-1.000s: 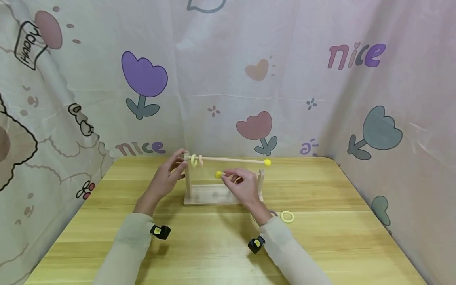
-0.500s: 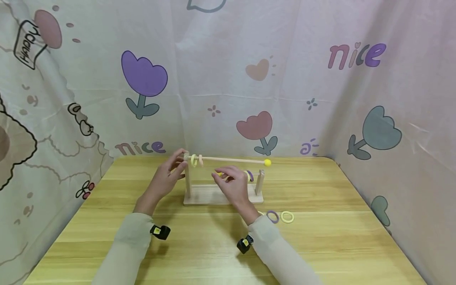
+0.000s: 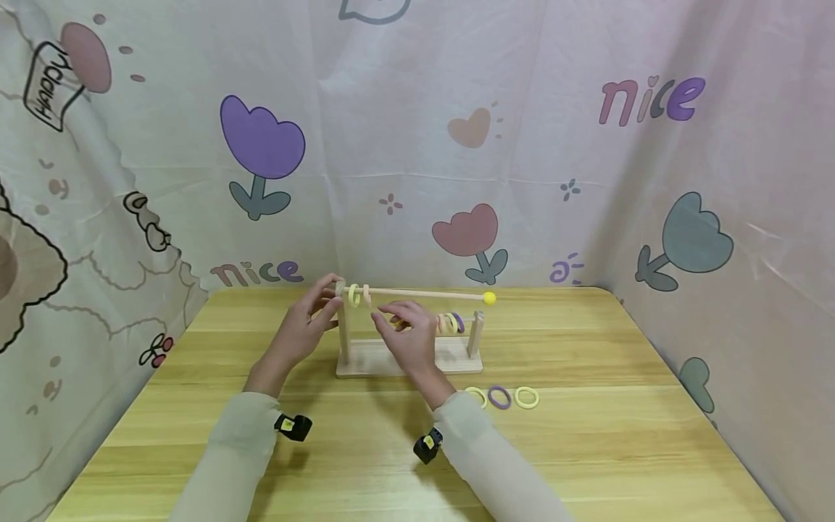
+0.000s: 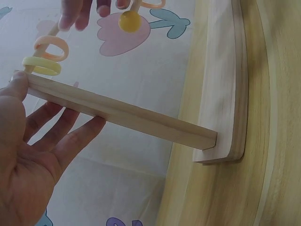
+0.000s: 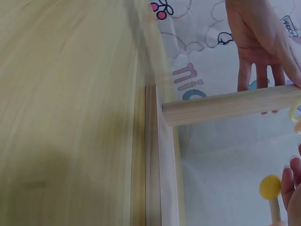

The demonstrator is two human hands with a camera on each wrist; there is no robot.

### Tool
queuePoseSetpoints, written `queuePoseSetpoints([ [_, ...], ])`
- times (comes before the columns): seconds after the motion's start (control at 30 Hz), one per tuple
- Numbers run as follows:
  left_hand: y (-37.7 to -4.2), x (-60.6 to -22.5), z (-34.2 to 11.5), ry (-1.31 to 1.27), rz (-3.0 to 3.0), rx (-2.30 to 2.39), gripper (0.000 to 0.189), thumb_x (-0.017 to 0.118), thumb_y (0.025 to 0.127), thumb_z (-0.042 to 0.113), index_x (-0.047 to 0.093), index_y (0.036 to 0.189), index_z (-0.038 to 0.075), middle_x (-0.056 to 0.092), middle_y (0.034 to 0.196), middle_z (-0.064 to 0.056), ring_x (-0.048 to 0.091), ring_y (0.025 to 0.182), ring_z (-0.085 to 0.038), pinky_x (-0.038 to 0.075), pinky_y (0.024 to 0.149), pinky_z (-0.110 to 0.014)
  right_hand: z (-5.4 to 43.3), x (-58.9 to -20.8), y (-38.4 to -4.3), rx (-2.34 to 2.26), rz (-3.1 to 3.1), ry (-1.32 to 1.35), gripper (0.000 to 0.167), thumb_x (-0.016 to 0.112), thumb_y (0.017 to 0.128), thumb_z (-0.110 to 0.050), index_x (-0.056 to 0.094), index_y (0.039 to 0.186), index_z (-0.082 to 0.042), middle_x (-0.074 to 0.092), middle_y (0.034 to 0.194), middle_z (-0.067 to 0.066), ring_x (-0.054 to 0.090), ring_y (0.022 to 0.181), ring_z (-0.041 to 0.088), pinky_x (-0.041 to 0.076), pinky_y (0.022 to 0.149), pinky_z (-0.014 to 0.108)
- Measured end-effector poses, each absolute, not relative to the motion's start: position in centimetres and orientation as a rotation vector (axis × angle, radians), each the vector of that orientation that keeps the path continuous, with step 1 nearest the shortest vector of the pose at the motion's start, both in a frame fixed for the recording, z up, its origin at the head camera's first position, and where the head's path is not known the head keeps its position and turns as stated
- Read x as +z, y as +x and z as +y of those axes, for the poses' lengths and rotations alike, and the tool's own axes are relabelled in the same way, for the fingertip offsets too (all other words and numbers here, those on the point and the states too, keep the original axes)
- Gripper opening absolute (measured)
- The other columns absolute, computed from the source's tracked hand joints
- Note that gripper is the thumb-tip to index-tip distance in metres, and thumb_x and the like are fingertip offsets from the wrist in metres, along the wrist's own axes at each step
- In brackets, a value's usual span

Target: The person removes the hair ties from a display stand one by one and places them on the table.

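Since a second ago the right hand (image 3: 411, 342) has been sliding left along the stand, so the peach ring (image 3: 440, 323), yellow ring (image 3: 452, 323) and purple ring (image 3: 460, 323) on the lower rod are now showing. Its thumb and forefinger are standing apart, the other fingers bending loosely, with nothing visible between them. The fingertips are hovering near the upper rod (image 3: 424, 293), close to the lower rod's yellow ball (image 5: 270, 187); whether they are touching either is hard to tell. The left hand (image 3: 303, 322) is gripping the left post (image 4: 117, 106) near its top, thumb on one side, fingers on the other. Just beside this grip, a pale yellow ring (image 4: 40, 61) and a second peach ring (image 4: 65, 47) are hanging around the upper rod, whose far end is carrying another yellow ball (image 3: 489, 298). Farther out, the right post (image 3: 476, 335) is standing upright on the wooden base (image 3: 457, 355). In front, two more yellow rings (image 3: 526, 407) are lying on the table (image 3: 620, 435) with a purple one between them, the leftmost resting against the sleeve's outline.
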State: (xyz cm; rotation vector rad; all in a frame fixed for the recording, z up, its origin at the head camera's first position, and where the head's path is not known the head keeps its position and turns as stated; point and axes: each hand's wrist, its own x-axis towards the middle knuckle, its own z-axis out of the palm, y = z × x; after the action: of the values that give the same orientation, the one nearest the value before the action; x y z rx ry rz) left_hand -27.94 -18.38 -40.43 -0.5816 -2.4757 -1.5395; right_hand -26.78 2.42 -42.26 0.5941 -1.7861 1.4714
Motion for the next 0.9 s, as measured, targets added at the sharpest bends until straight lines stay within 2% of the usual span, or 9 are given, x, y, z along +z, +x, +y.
queuePoseSetpoints([
  [0.13,-28.0,-40.5,-18.4,-0.580,-2.480,-1.540,0.040,0.048,0.110,0.035,0.043,0.148,0.026,0.058,0.131,-0.023,0.061,0.127,-0.046,0.062,0.091,-0.055,2.0,-43.1,-27.7,1.454,-1.777,0.587,0.011,0.085,0.078,0.003,0.079,0.087,0.005,0.075,0.083,0.022,0.066,0.061,0.036,0.058,0.046,0.044],
  [0.27,-27.9,-40.4,-18.4,-0.578,-2.483,-1.540,0.040,0.048,0.110,0.035,0.043,0.148,0.026,0.058,0.131,-0.023,0.060,0.127,-0.046,0.062,0.092,-0.055,1.7,-43.2,-27.9,1.427,-1.778,0.574,0.010,0.086,0.081,-0.006,0.081,0.088,-0.001,0.077,0.083,0.016,0.066,0.060,0.028,0.057,0.048,0.030],
  [0.43,-27.9,-40.3,-18.4,-0.579,-2.483,-1.537,0.039,0.049,0.110,0.034,0.044,0.148,0.027,0.058,0.131,-0.023,0.060,0.128,-0.046,0.062,0.091,-0.055,1.2,-43.0,-27.9,1.386,-1.789,0.545,0.011,0.085,0.084,-0.012,0.081,0.089,-0.003,0.077,0.081,0.013,0.067,0.058,0.025,0.055,0.051,0.016],
  [0.67,-28.0,-40.4,-18.4,-0.580,-2.481,-1.538,0.039,0.049,0.110,0.033,0.044,0.148,0.027,0.058,0.130,-0.023,0.061,0.127,-0.046,0.062,0.092,-0.055,0.7,-42.9,-27.9,1.313,-1.774,0.523,0.010,0.085,0.082,-0.011,0.081,0.086,-0.002,0.076,0.078,0.013,0.066,0.055,0.023,0.057,0.049,0.021],
  [0.9,-27.8,-40.2,-18.3,-0.582,-2.476,-1.533,0.039,0.048,0.110,0.034,0.044,0.147,0.026,0.058,0.130,-0.024,0.061,0.126,-0.047,0.062,0.090,-0.055,0.7,-42.7,-27.8,1.305,-1.747,0.512,0.006,0.081,0.084,-0.006,0.079,0.082,-0.001,0.076,0.075,0.013,0.064,0.051,0.021,0.052,0.048,0.012],
])
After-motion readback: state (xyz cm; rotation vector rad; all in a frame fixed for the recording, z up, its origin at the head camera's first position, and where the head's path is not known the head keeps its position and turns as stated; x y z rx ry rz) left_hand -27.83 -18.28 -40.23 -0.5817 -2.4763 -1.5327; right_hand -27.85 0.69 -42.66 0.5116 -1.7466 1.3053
